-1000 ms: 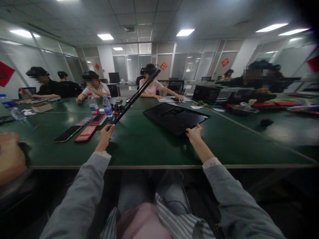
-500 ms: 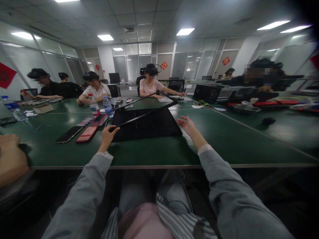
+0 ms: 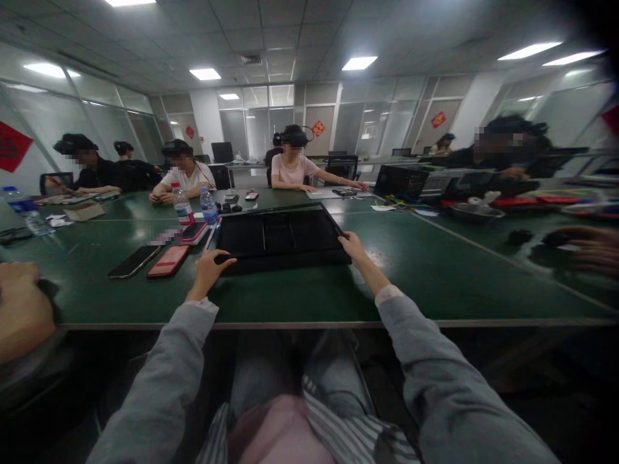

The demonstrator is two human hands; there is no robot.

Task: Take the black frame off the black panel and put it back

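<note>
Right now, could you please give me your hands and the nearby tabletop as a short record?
left hand: pinching the near left corner of a thin black frame
right hand: at the near right corner; frame, panel or both, unclear
black panel: beneath the frame, over the green table
bottles: one red-capped bottle, one blue-capped bottle, both upright
nearest phone to left hand: red phone

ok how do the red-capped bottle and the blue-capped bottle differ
The red-capped bottle has red on its label; the blue-capped bottle looks bluish. The red-capped bottle stands farther left, while the blue-capped bottle is nearer the black panel. Both stand upright.
</note>
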